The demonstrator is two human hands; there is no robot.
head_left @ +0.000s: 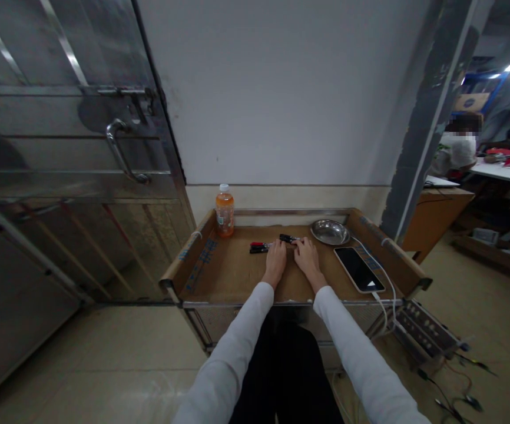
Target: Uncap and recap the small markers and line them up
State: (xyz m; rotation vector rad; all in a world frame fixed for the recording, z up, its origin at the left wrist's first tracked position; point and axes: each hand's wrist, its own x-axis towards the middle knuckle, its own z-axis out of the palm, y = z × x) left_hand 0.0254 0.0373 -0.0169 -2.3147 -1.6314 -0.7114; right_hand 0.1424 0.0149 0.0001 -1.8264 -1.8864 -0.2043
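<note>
Several red and black marker pens lie side by side on the cardboard-lined cart top, pointing left from my fingertips. My left hand is closed over their right ends, palm down. Just to the right, my right hand has its fingers curled on a black marker pen, whose dark end sticks out to the left. The fingers hide the rest of that pen. Both wrists come in over the near edge of the cart, and the two hands are slightly apart.
An orange drink bottle stands at the back left corner. A round metal dish sits back right, near a phone with a white cable. Raised cardboard sides edge the cart. A power strip lies on the floor; a person sits far right.
</note>
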